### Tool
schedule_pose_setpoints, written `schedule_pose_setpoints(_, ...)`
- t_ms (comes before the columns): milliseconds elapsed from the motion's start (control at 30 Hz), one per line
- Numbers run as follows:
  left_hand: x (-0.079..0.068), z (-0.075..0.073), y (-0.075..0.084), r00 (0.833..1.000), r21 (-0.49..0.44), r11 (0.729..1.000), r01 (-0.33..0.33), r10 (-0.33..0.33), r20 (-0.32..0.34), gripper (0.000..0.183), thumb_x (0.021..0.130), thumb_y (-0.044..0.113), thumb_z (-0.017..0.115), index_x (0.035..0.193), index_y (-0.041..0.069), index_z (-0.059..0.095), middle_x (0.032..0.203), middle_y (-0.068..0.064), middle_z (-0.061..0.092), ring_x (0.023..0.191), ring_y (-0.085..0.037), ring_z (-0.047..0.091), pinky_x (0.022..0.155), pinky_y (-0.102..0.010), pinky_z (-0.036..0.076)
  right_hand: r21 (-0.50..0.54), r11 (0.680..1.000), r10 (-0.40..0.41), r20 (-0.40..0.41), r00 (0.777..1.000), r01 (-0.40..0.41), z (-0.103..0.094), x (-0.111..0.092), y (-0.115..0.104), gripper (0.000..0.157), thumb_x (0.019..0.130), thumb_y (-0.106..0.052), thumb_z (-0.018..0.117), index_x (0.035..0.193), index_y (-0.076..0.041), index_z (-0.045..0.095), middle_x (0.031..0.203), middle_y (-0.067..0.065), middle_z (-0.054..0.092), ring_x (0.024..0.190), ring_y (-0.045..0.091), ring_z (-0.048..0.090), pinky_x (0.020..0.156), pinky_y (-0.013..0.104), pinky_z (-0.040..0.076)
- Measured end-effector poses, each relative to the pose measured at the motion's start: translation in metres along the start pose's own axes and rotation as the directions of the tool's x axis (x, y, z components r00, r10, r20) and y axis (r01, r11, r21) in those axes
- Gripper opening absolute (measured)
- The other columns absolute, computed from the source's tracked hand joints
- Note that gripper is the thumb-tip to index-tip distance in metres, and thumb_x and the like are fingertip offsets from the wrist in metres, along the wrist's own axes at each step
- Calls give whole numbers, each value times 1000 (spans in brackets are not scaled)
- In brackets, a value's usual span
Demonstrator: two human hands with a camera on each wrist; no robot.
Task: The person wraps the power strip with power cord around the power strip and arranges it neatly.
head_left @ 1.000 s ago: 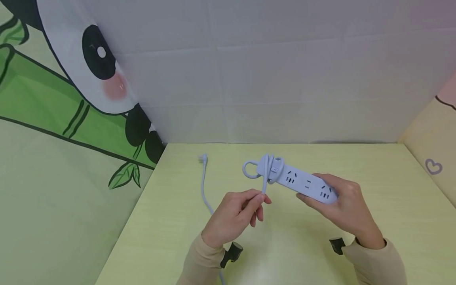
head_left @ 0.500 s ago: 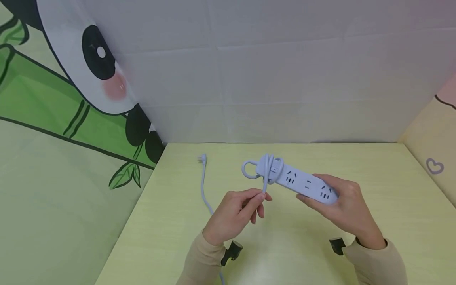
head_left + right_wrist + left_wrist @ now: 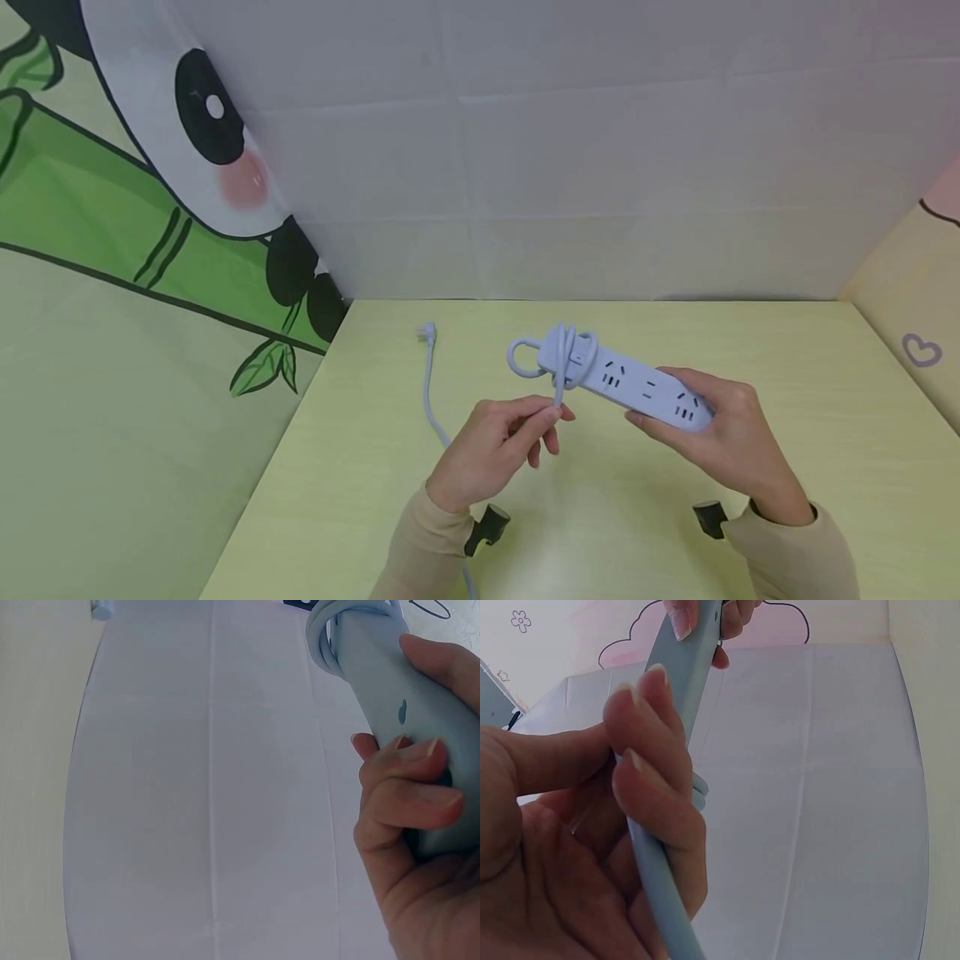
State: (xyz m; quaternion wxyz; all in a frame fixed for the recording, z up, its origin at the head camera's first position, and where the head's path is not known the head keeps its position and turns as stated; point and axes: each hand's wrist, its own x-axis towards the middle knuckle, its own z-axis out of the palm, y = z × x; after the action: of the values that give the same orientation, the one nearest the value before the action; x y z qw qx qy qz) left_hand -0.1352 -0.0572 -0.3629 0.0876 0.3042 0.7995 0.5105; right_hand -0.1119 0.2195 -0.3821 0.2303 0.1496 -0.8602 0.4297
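A white power strip (image 3: 637, 385) is held above the table, tilted down to the right, its sockets facing up. My right hand (image 3: 723, 429) grips its right end, and the right wrist view shows the fingers curled round the strip's underside (image 3: 382, 682). Several turns of the white cord (image 3: 564, 358) wrap the strip's left end, with a loop sticking out to the left. Just below those turns, my left hand (image 3: 498, 450) pinches the cord between thumb and forefinger. In the left wrist view the cord (image 3: 660, 889) runs down across the fingers.
The cord's plug (image 3: 427, 332) lies on the pale wooden table (image 3: 360, 500) at the back left. From it, the cord runs forward beneath the left arm. A grey-white panel (image 3: 600, 167) stands along the back, with a printed panda panel (image 3: 150, 333) on the left.
Hardly anything differs. Both hands keep their holds on the strip and the cord, and the view shifts very slightly.
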Motion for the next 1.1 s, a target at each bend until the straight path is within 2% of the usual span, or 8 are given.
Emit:
schedule_pose_setpoints(333, 2, -1, -2, 1000, -68, 997, 20, -19, 20, 26, 107, 26, 53, 116, 12, 73, 82, -6, 70, 63, -11, 60, 66, -24, 54, 6, 999, 35, 26, 999, -36, -1, 0, 0, 45, 70, -12, 93, 111, -18, 75, 98, 3, 77, 74, 2, 66, 60, 20, 49)
schedule_pose_setpoints(533, 3, -1, -4, 999, -119, 992, 32, -29, 27, 25, 107, 24, 53, 115, 10, 72, 85, -9, 71, 64, -12, 60, 67, -25, 55, 19, 998, 63, 50, 997, -64, -2, 1, 0, 44, 72, -13, 92, 112, -18, 75, 100, 3, 77, 75, 3, 67, 60, 22, 50)
schedule_pose_setpoints(867, 9, 1, -6, 999, -139, 989, 45, -40, 33, 24, 106, 27, 55, 108, 11, 74, 85, -9, 71, 63, -13, 62, 65, -28, 56, 64, 996, 66, 68, 996, -70, -6, 5, 5, 44, 73, -11, 91, 113, -20, 75, 97, -2, 76, 72, 6, 66, 60, 22, 50)
schedule_pose_setpoints(1100, 16, 1, -11, 995, -225, 973, 49, -29, 91, 23, 105, 20, 57, 103, 3, 73, 78, -16, 66, 57, -15, 55, 58, -21, 47, 102, 992, 64, 89, 994, -73, -10, 7, 11, 46, 73, -8, 91, 114, -19, 75, 97, -12, 74, 71, 8, 65, 60, 23, 50)
